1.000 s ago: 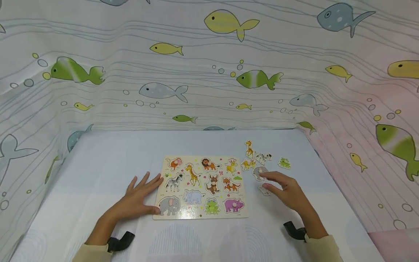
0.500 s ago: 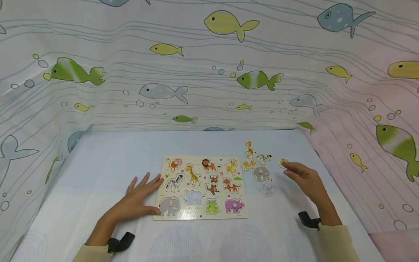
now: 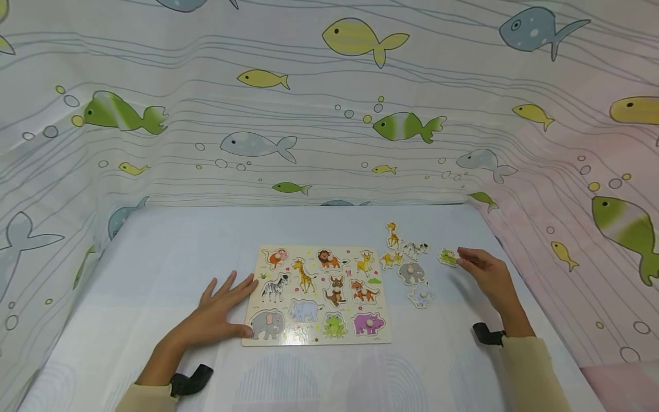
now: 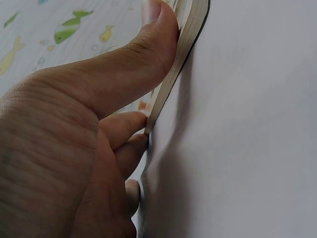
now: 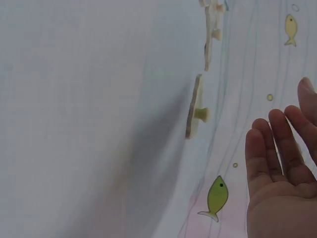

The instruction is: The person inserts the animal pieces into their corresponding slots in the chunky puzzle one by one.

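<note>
My left hand rests at the left edge of a wooden animal puzzle board, its fingers spread and its thumb at the lower corner. The left wrist view shows the thumb against the board's edge. Just right of a green frog piece, my right hand hovers with fingers extended and holds nothing. In the right wrist view, the frog piece's small knob stands out and the fingers are apart from it. On the board, a purple hippo piece shows a knob.
Between the board and the frog lie a giraffe piece, a zebra piece, a yellow horned animal piece, a grey elephant piece and a pale blue piece. A fish-print cloth surrounds the white table.
My right hand has moved right, from over the elephant piece to the frog piece, then slightly off it, leaving the frog uncovered. The left hand and board stay put.
</note>
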A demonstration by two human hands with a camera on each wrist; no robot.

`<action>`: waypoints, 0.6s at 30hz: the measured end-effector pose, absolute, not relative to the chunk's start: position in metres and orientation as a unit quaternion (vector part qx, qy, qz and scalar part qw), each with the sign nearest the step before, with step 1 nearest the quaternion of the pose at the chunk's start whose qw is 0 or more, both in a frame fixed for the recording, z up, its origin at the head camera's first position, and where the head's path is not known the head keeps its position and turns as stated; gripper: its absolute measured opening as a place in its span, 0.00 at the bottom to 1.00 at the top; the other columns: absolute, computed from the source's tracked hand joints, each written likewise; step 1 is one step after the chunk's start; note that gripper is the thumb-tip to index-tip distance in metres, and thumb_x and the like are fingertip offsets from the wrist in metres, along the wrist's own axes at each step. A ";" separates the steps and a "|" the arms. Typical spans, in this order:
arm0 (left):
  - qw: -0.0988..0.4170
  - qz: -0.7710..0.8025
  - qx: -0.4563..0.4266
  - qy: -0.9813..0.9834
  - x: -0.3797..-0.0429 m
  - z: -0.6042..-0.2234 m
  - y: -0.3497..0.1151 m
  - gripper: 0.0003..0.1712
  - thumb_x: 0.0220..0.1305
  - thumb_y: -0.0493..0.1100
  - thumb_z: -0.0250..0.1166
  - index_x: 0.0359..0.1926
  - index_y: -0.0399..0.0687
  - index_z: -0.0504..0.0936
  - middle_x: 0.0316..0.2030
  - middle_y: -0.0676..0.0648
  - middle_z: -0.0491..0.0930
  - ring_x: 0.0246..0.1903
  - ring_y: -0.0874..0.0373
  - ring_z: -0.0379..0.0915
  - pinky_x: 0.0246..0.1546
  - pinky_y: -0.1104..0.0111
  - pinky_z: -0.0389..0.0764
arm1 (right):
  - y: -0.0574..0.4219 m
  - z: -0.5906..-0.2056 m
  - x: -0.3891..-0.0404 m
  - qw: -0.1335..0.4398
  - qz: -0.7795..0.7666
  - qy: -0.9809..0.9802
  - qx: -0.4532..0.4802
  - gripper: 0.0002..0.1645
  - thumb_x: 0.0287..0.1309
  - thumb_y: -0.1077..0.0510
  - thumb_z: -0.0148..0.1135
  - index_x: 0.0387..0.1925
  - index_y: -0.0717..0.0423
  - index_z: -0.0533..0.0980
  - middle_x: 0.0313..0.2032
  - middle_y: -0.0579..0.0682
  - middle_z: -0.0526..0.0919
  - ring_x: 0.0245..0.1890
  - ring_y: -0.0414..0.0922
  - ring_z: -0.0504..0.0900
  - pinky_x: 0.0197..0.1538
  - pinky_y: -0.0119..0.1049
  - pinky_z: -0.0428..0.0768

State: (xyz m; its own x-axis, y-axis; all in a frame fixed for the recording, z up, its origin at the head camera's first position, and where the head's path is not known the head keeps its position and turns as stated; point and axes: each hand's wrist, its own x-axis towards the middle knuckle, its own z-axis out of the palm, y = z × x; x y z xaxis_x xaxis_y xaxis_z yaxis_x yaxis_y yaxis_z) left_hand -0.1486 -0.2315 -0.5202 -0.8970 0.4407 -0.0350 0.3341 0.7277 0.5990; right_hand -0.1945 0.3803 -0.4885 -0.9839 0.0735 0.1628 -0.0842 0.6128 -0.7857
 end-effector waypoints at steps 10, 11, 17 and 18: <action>0.082 0.306 0.210 0.925 -0.146 -0.517 -0.230 0.62 0.41 0.70 0.74 0.75 0.51 0.63 0.76 0.41 0.57 0.77 0.30 0.37 0.73 0.36 0.27 | 0.390 -0.504 -0.208 0.068 0.439 -0.894 -0.062 0.27 0.66 0.49 0.64 0.61 0.59 0.77 0.59 0.63 0.81 0.45 0.19 0.75 0.45 0.12 0.74; 0.080 0.307 0.211 0.925 -0.146 -0.516 -0.230 0.62 0.41 0.70 0.74 0.75 0.50 0.63 0.76 0.41 0.57 0.77 0.30 0.37 0.72 0.36 0.28 | 0.391 -0.505 -0.210 0.068 0.439 -0.893 -0.066 0.28 0.66 0.48 0.64 0.61 0.59 0.77 0.59 0.62 0.81 0.45 0.19 0.75 0.45 0.12 0.73; 0.078 0.306 0.209 0.926 -0.145 -0.515 -0.229 0.62 0.41 0.70 0.74 0.75 0.50 0.63 0.76 0.42 0.57 0.77 0.30 0.37 0.72 0.36 0.28 | 0.395 -0.510 -0.216 0.060 0.425 -0.900 -0.081 0.29 0.66 0.45 0.63 0.62 0.57 0.77 0.60 0.60 0.81 0.46 0.19 0.73 0.47 0.13 0.73; 0.078 0.307 0.209 0.925 -0.145 -0.516 -0.229 0.62 0.41 0.70 0.74 0.75 0.50 0.63 0.76 0.41 0.58 0.77 0.30 0.37 0.72 0.36 0.28 | 0.396 -0.511 -0.217 0.058 0.422 -0.901 -0.084 0.29 0.66 0.45 0.63 0.62 0.57 0.77 0.60 0.59 0.80 0.46 0.20 0.72 0.47 0.14 0.73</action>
State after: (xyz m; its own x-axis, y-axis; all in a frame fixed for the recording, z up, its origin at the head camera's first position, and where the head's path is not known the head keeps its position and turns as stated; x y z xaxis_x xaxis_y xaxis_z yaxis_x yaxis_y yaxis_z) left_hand -0.1450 -0.2287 -0.5156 -0.9005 0.4345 -0.0165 0.3385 0.7244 0.6006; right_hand -0.2166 0.3958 -0.5111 -0.9793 0.1997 0.0332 0.1023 0.6295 -0.7703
